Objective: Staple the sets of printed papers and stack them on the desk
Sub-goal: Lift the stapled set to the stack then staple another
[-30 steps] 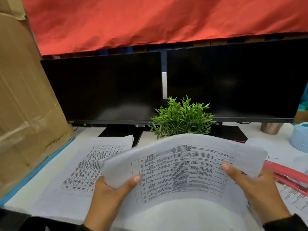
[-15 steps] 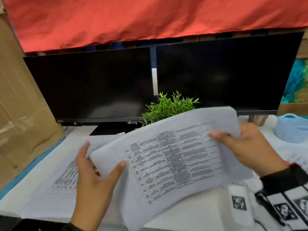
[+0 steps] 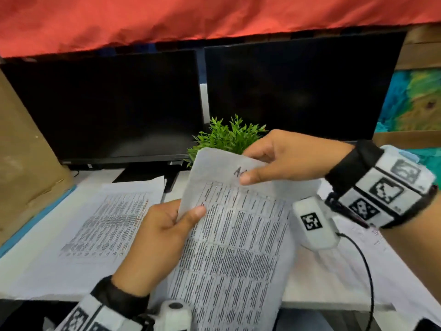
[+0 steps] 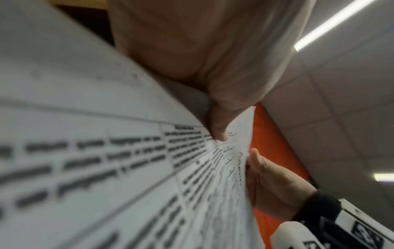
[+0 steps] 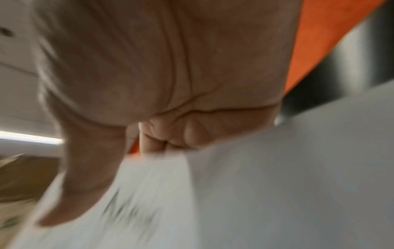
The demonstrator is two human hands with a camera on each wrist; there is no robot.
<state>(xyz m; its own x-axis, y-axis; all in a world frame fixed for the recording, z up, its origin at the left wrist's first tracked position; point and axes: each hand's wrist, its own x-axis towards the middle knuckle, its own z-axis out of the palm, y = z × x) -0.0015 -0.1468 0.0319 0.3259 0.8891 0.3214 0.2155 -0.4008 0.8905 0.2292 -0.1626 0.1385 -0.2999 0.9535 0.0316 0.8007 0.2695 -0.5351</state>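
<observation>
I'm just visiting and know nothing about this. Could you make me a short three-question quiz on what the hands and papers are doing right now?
1. True or false: both hands hold the same set of printed papers.
2. Which hand pinches the set's top edge? A) left hand B) right hand
3. What green thing stands between the two dark monitors?

Key: 1 true. 2 B; the left hand grips the left edge. 3 a small plant. Another printed sheet lies flat on the desk.

A set of printed papers (image 3: 229,240) with dense black tables is held raised and tilted over the counter's near edge. Another printed set (image 3: 105,225) lies flat to its left.
</observation>
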